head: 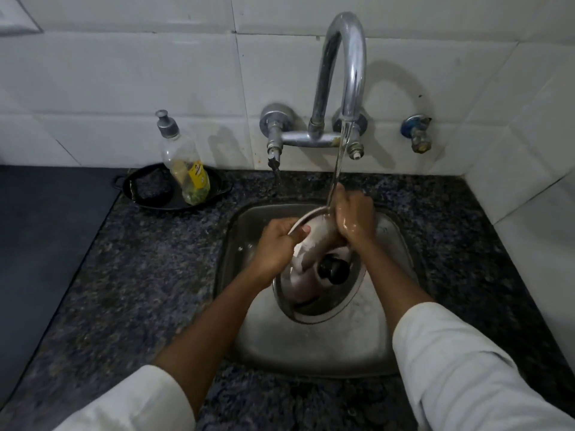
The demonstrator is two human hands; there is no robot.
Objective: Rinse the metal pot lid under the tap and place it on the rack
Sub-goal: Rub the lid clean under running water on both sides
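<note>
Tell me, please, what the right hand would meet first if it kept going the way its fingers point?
The right hand points up and away, toward the wall. It would probably pass through the water stream first, then reach the tap; depth is hard to judge from this view.

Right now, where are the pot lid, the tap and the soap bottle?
pot lid (323,301): head view, shiny metal lower face below the black knob.
tap (345,38): head view, top of the curved spout.
soap bottle (186,169): head view, clear body above the yellow label.
</note>
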